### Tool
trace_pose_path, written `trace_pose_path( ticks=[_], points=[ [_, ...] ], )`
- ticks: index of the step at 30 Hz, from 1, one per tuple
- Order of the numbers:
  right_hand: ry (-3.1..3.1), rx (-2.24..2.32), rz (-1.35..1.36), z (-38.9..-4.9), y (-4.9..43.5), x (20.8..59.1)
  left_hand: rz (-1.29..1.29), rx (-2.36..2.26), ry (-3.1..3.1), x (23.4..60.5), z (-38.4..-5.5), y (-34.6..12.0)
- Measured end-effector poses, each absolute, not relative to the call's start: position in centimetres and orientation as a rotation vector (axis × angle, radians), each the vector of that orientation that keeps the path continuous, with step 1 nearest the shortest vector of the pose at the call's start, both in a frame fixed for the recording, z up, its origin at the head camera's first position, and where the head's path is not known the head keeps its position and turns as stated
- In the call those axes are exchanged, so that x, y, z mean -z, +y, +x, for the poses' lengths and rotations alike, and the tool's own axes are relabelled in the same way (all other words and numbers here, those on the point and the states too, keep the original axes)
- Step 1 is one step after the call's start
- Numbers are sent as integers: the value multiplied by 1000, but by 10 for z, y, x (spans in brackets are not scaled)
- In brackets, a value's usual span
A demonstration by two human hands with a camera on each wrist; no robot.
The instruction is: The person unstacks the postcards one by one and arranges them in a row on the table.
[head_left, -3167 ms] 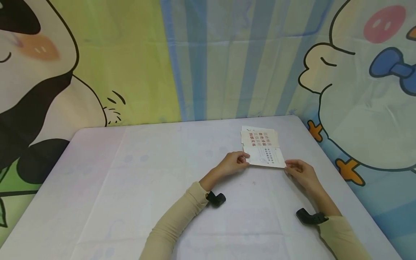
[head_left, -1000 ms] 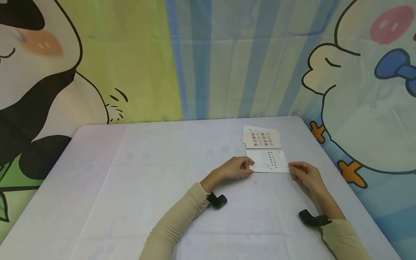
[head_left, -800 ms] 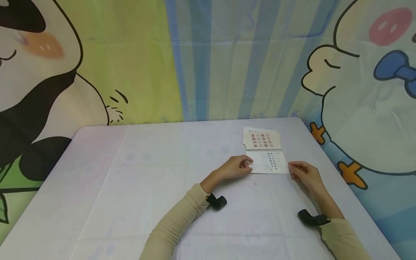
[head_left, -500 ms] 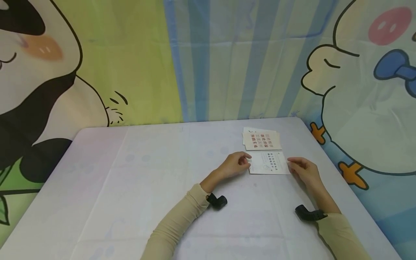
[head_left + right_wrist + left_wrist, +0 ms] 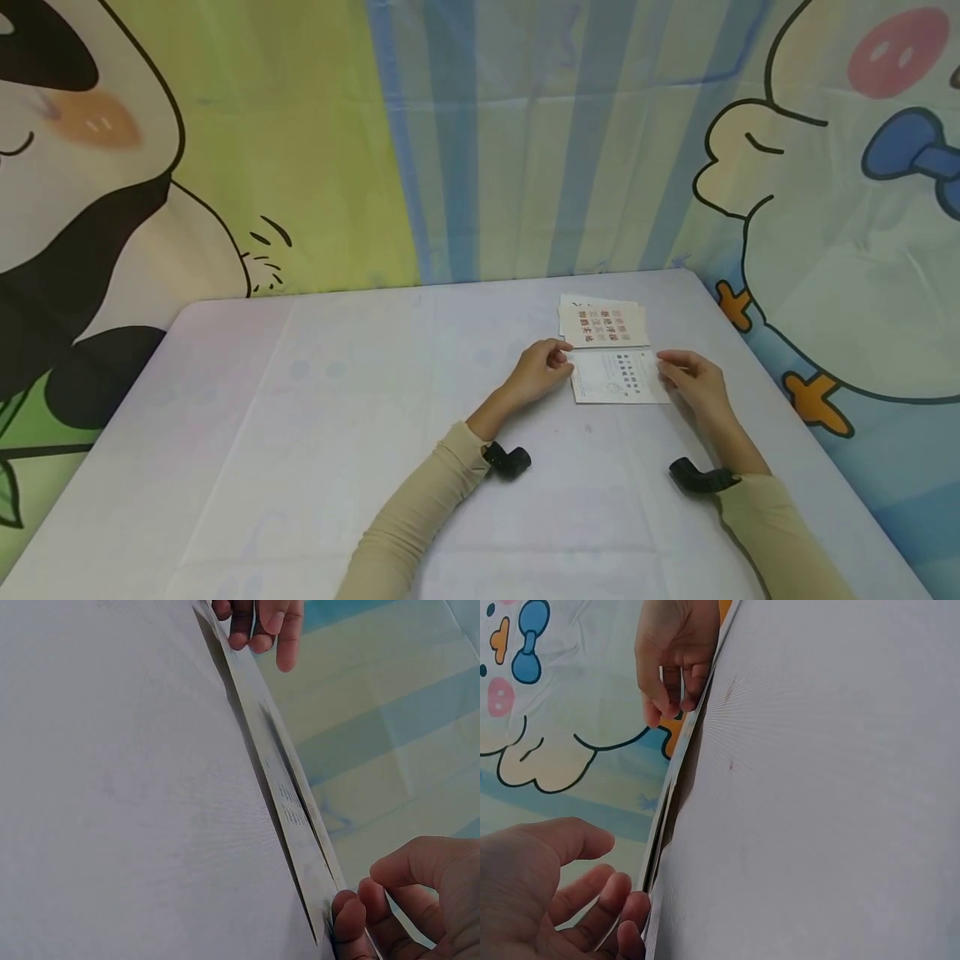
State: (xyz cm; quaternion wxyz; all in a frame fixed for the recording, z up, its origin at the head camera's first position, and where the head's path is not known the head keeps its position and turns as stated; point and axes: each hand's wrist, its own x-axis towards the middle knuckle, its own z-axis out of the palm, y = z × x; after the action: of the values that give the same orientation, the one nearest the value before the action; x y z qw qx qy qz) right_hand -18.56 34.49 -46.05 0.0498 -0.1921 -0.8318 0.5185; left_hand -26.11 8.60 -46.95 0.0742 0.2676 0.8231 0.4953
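A white printed card (image 5: 611,379) with rows of dark characters lies on the near side of the small group of cards, its wall-side edge along a card with red characters (image 5: 603,325). My left hand (image 5: 538,371) is at its far left corner, fingers loosely bent. In the left wrist view the left thumb (image 5: 592,841) stands apart from the fingers, whose tips are right at the card's edge. My right hand (image 5: 693,383) is by the far right corner. The right wrist view shows its fingertips (image 5: 346,915) at the edge, thumb held off.
Part of another white card (image 5: 581,299) sticks out behind the red-lettered one. The white-covered table (image 5: 337,458) meets a cartoon-printed curtain (image 5: 517,167) at the back and right. Each wrist wears a black camera mount (image 5: 510,461).
The near card has come toward me, uncovering more beside the red-lettered card. In the last half second both hands slid away from me along its sides to its far corners, and it stayed flat.
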Motion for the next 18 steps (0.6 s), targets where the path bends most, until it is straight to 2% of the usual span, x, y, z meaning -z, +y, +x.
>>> trace_pose_path(
  ticks=[11, 18],
  points=[
    [-2480, -1555, -638, -210, 341, 467, 705, -1504, 2496, 475, -269, 90],
    [-2509, -1475, -542, -218, 344, 472, 657, -1406, 2567, 472, -275, 92]
  ],
)
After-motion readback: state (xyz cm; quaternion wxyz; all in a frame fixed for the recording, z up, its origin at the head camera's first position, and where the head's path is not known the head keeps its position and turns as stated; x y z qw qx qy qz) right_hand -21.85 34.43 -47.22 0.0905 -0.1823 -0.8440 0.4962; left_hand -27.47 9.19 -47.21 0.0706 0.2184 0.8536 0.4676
